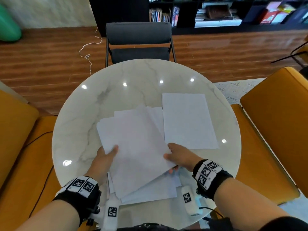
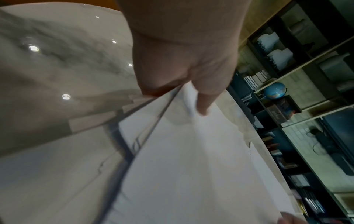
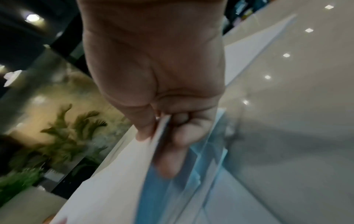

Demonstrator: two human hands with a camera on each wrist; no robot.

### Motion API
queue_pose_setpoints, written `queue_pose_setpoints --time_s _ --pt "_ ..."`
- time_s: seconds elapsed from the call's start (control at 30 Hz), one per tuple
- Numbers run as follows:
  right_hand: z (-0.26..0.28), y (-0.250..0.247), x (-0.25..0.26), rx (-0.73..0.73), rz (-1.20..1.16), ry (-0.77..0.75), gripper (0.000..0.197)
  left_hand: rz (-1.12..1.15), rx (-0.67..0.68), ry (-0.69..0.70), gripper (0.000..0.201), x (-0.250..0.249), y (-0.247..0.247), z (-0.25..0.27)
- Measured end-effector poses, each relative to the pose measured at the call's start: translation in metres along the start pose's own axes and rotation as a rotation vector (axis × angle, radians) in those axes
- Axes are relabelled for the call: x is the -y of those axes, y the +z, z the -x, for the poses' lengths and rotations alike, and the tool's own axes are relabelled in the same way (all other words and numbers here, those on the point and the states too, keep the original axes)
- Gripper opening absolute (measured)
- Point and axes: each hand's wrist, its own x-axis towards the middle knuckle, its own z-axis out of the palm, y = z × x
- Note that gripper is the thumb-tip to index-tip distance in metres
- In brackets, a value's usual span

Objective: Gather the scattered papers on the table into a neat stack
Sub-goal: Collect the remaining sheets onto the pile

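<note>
A loose sheaf of white papers (image 1: 138,147) is held over the near part of the round marble table (image 1: 80,130), pinched at both sides. The sheaf's left edge is gripped by the left hand (image 1: 104,160), the thumb laid on top and the fingers hidden beneath; in the left wrist view the left hand (image 2: 184,60) is seen with its thumb pressed onto the top sheet and the paper edges running away below it. The right edge is gripped by the right hand (image 1: 179,157), and in the right wrist view the right hand (image 3: 153,83) is seen clamping the sheets between the thumb above and curled fingers below. The papers are fanned rather than squared (their corners stick out at different angles, most clearly at the near end and at the far left). Under the raised sheaf, a few more sheets (image 1: 155,192) lie flat on the table at its near edge. Just beside the sheaf, to the right, a single sheet (image 1: 188,120) lies flat and apart from the hands. Beyond the table a dark grey chair (image 1: 139,42) is drawn up, and behind it a dark bookshelf (image 1: 208,12) is set against the wall, with orange chairs (image 1: 275,122) at either side.
</note>
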Motion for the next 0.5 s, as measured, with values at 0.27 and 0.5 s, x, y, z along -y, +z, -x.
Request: queue_pose_setpoints --time_s 0.27,0.5 --pt "-0.018 -0.086 -0.02 -0.838 0.246 0.564 0.089 -0.113 0.004 0.088 0.071 0.011 0.0 -0.01" --pt "-0.042 -0.112 -0.035 -0.676 0.056 0.594 0.067 -0.135 0.002 0.078 0.07 0.013 0.0 -0.015"
